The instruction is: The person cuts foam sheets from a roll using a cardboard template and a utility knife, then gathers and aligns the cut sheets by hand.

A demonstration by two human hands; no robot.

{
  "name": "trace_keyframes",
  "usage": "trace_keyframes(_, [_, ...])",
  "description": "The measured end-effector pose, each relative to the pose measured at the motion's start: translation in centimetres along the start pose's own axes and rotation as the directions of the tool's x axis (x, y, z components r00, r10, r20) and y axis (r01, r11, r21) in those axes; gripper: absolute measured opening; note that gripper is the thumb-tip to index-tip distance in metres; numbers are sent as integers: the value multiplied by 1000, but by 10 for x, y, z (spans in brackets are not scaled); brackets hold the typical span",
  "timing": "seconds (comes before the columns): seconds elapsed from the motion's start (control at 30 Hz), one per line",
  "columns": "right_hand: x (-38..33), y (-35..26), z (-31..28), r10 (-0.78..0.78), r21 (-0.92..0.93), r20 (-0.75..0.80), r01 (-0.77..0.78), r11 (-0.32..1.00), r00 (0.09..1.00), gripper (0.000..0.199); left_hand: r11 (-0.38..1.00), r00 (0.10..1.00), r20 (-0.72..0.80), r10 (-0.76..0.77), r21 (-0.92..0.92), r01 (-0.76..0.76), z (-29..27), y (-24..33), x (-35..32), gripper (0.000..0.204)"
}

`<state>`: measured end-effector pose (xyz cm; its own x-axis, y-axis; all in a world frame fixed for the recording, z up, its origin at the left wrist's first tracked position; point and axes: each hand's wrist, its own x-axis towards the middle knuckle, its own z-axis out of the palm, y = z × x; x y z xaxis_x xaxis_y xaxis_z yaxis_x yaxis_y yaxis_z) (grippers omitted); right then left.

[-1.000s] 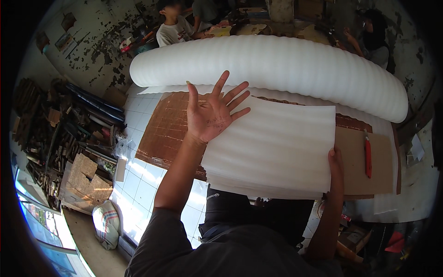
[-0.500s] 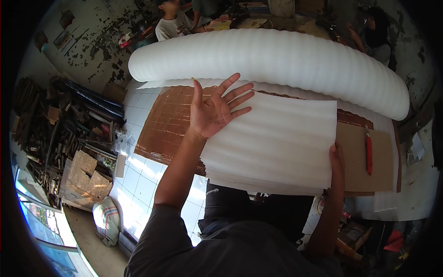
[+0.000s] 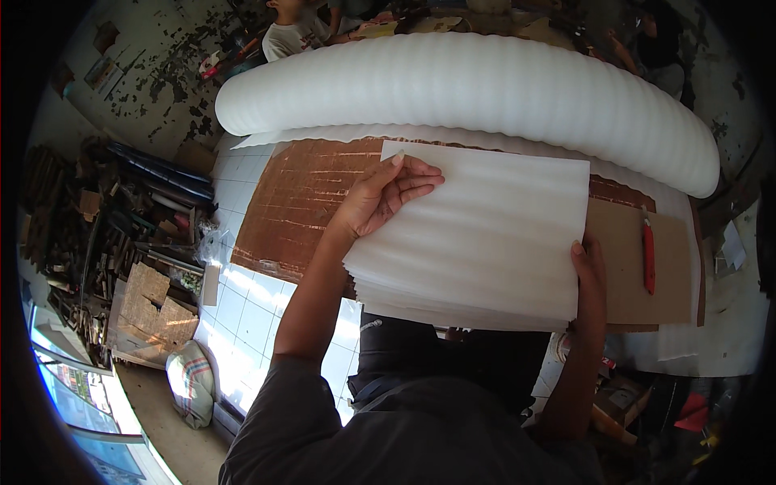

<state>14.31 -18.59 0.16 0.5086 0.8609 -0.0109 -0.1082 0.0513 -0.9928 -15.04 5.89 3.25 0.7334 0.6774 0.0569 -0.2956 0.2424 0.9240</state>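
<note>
A stack of white foam sheets (image 3: 477, 234) lies in front of me, its layered edges showing at the lower left. My right hand (image 3: 592, 263) grips the stack's right edge, the thumb at the side and the other fingers largely hidden. At the left edge, my left hand (image 3: 386, 196) is palm up with loosely bent fingers and the thumb apart. It is over or against the top sheet and holds nothing I can see. Beyond the stack stretches a long thick roll of white foam (image 3: 461, 85).
Under the stack is a scored brown board (image 3: 295, 210). A red cutter knife (image 3: 648, 255) rests on a tan cardboard sheet (image 3: 622, 283) at right. Scrap wood (image 3: 89, 250) and a white sack (image 3: 191, 384) are at left. Other people (image 3: 291, 36) are behind the roll.
My left hand has gone from widely spread to loosely curled, lower beside the stack's left edge. My right hand keeps its grip. The view has shifted slightly.
</note>
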Motion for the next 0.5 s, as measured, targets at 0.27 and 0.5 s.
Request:
trace_keyframes(0.27, [-1, -3, 2, 7, -20, -18, -7, 1000, 1000, 66, 806, 997, -65, -40, 587, 70, 22, 0, -16, 47])
trace_keyframes(0.5, [-2, -5, 3, 14, -16, -20, -14, 1000, 1000, 63, 285, 982, 179, 64, 939, -190, 33, -8, -23, 44])
